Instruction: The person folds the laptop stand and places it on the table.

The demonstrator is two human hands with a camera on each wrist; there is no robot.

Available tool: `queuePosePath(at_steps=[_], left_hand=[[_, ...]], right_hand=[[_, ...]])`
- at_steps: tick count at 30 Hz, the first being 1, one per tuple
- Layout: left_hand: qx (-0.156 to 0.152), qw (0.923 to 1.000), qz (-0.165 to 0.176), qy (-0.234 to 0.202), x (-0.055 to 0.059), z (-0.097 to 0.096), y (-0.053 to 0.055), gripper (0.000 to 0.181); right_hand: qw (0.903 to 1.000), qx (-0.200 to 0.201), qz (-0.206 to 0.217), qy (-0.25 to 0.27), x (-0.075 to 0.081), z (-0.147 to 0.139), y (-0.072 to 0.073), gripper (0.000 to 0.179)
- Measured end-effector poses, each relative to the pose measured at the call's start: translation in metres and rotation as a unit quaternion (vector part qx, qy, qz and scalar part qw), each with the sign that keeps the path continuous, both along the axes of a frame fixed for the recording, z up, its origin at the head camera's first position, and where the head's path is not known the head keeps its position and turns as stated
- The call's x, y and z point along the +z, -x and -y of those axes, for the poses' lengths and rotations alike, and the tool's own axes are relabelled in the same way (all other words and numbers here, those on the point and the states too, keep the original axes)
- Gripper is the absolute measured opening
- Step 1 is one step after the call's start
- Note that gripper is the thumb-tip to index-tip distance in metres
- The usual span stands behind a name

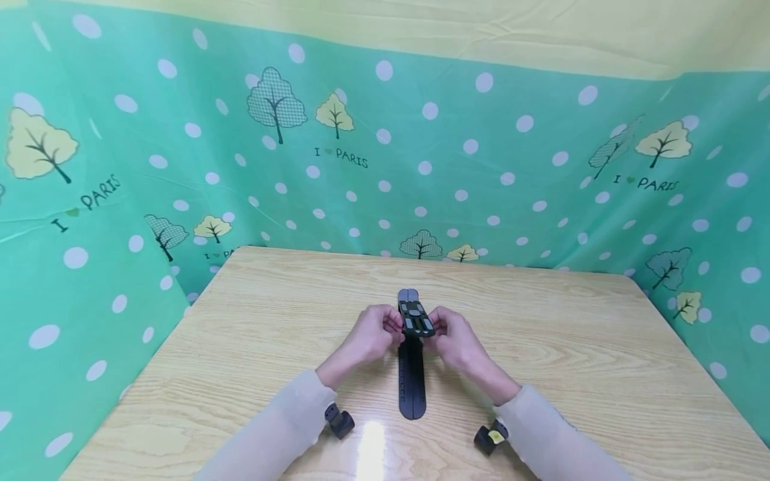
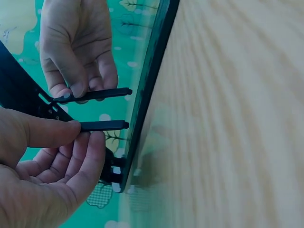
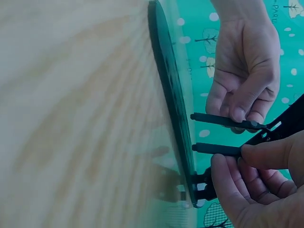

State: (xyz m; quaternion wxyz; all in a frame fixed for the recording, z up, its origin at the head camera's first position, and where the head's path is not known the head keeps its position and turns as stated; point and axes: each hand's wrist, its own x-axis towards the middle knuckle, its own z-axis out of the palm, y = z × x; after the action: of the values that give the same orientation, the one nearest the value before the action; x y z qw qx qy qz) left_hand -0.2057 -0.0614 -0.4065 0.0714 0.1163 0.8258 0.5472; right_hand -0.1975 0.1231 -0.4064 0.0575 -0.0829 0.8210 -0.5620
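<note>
A black folding laptop stand point(image 1: 412, 384) stands partly unfolded on the table, its long base flat on the wood. Above the base tilts its upper part point(image 1: 415, 308), with grey pads on top. My left hand point(image 1: 377, 329) is at its left side and my right hand point(image 1: 455, 339) at its right. In the left wrist view, the left thumb and fingers pinch one slim black support bar point(image 2: 105, 125). The right hand pinches the matching bar point(image 3: 209, 148), seen in the right wrist view. Both bars stick out toward the base, their tips apart from it.
The wooden table point(image 1: 271, 300) spreads around the stand. Behind and to the sides hangs a green dotted curtain point(image 1: 361, 194) with printed trees. A dark wrist camera point(image 1: 341, 422) sits at the left sleeve, another camera point(image 1: 484, 441) at the right.
</note>
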Motion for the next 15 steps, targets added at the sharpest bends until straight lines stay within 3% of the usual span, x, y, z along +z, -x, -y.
queuePosePath(at_steps=[4,11,15], left_hand=[[0.005,1.0,-0.008,0.002,0.0023,-0.001,0.003,0.021],[0.013,0.9967,-0.068,0.043,0.0041,-0.0048,0.0061,0.02],[0.02,0.9946,-0.086,0.054,0.0044,-0.0063,0.0071,0.02]], right_hand=[[0.9992,-0.011,-0.026,-0.028,0.0022,0.0011,0.0027,0.019],[0.9955,-0.03,-0.06,-0.067,0.0025,0.0008,0.009,0.019],[0.9939,-0.038,-0.068,-0.078,0.0024,0.0006,0.0105,0.018]])
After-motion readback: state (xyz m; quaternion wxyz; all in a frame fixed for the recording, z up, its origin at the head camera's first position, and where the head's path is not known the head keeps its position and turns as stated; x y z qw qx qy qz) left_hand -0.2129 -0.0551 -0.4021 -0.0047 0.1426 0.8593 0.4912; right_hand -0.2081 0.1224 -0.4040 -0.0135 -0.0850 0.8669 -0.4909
